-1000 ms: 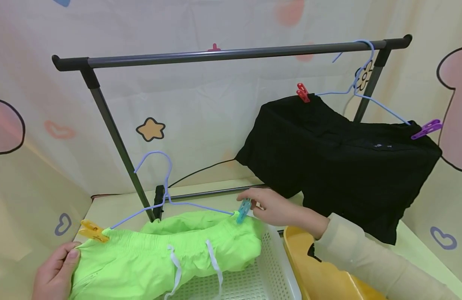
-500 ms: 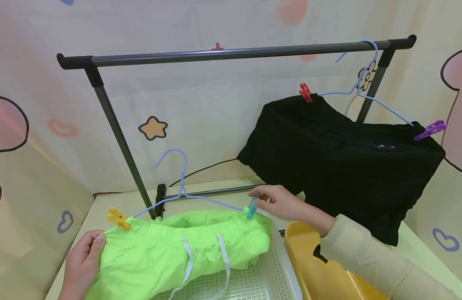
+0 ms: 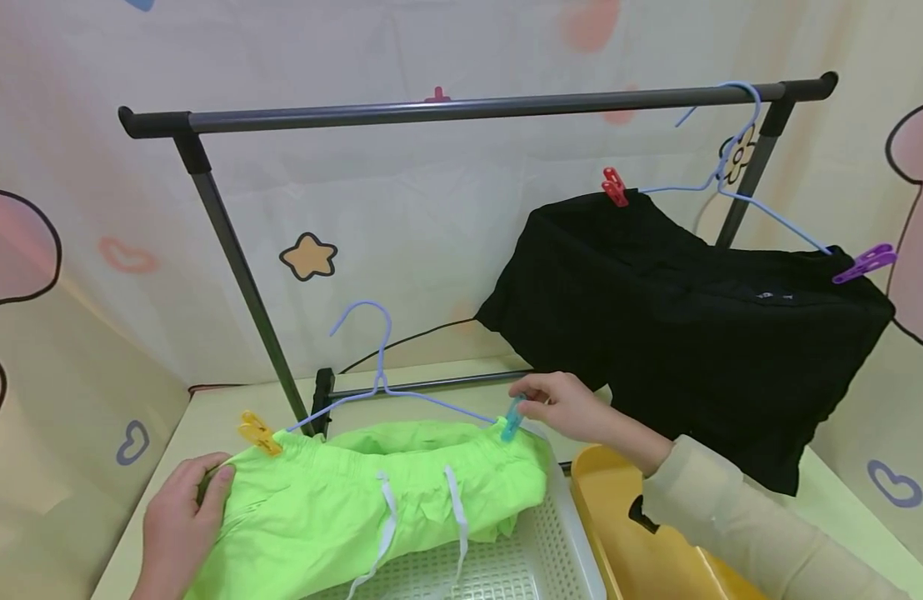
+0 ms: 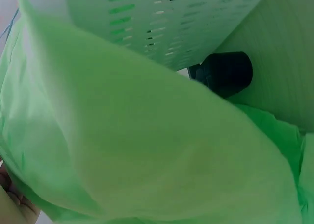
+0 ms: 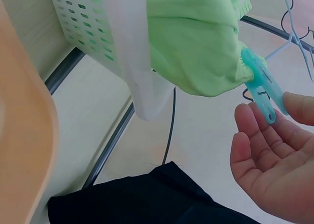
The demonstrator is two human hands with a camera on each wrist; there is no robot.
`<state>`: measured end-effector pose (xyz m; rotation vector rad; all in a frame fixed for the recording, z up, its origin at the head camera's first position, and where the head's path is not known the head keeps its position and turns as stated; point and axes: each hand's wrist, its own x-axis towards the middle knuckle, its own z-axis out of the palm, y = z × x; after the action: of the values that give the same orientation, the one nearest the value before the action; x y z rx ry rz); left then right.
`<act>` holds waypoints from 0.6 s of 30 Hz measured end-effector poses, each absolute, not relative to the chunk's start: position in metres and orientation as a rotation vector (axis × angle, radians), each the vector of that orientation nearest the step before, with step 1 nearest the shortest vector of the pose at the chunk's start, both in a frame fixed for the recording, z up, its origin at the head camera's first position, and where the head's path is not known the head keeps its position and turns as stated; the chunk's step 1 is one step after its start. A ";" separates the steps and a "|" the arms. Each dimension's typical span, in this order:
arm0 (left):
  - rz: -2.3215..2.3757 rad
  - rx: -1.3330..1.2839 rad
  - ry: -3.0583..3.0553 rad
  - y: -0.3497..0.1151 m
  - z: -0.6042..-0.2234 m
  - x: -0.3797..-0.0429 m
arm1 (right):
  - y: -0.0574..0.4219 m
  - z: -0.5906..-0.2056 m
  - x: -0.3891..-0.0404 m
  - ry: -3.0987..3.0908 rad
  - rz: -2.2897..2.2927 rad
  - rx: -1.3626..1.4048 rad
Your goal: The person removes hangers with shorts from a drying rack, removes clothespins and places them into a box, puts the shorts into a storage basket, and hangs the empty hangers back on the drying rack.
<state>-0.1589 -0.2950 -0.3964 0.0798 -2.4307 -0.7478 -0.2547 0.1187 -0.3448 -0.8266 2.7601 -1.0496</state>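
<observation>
Bright green shorts (image 3: 311, 492) with white drawstrings are clipped to a blue wire hanger (image 3: 382, 385) over a white basket. At the waistband's left end, my left hand (image 3: 182, 508) pinches the fabric between thumb and fingers, just below a yellow clothespin (image 3: 259, 433). My right hand (image 3: 562, 406) holds a teal clothespin (image 5: 262, 87) by its handles at the waistband's other end, with the thumb on one side and fingertips on the other. In the left wrist view, green cloth (image 4: 162, 140) covers most of the scene.
A dark metal rack (image 3: 431, 114) spans the back. From its right end hang black shorts (image 3: 701, 333) on another hanger (image 3: 720, 167), held by red (image 3: 615, 187) and purple clothespins (image 3: 866, 262). The white basket (image 3: 574, 533) stands beside a yellow bin (image 3: 626, 542).
Both hands have shifted right with the green shorts and hanger, the left hand most. The hanger's hook has moved right, away from the rack's left post.
</observation>
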 end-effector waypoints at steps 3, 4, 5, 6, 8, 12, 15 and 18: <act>-0.625 -0.014 -2.450 -0.294 -0.397 -0.159 | 0.120 -0.346 -0.256 2.751 -1.063 -0.801; -0.592 -0.043 -2.458 -0.294 -0.397 -0.159 | 0.121 -0.347 -0.256 2.746 -1.071 -0.789; -0.564 -0.068 -2.466 -0.293 -0.396 -0.158 | 0.122 -0.348 -0.257 2.739 -1.084 -0.782; -0.537 -0.092 -2.470 -0.293 -0.396 -0.158 | 0.122 -0.349 -0.257 2.732 -1.099 -0.776; -0.477 -0.131 -2.471 -0.291 -0.396 -0.158 | 0.123 -0.351 -0.258 2.707 -1.141 -0.754; -0.374 -0.206 -2.422 -0.286 -0.395 -0.158 | 0.125 -0.353 -0.260 2.626 -1.256 -0.707; -0.322 -0.242 -2.387 -0.284 -0.394 -0.159 | 0.125 -0.352 -0.260 2.566 -1.320 -0.685; -0.310 -0.251 -2.387 -0.283 -0.395 -0.160 | 0.125 -0.352 -0.259 2.535 -1.346 -0.676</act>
<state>-0.1598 -0.2829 -0.3953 -0.2506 -2.3865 -0.3104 -0.2588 0.1253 -0.3517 -0.6762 2.5352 -1.3464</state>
